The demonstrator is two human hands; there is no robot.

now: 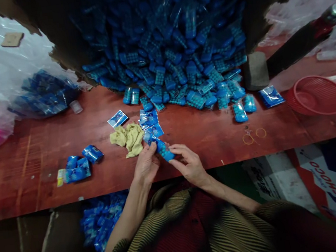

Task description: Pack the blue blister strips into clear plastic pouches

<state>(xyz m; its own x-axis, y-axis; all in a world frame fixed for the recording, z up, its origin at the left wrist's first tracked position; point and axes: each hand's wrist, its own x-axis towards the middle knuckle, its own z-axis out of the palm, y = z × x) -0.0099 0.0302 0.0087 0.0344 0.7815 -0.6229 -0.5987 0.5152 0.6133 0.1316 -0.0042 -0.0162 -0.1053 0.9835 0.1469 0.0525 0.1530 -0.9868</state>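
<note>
A small clear bottle of blue balls with a blue cap is held between my two hands, above the red table. My left hand is closed on its far left end, where some blue printed film also shows by the thumb. With thumb and fingers, my right hand grips the capped end. Just beyond lie flat blue printed wrappers, and a crumpled yellow cloth rests left of them. Whether the film by my left thumb is around the bottle, I cannot tell.
A large heap of similar bottles spills from a dark carton at the back. Several wrapped blue packs lie at left. Right are two loose bottles, rubber bands, a hammer and a red basket.
</note>
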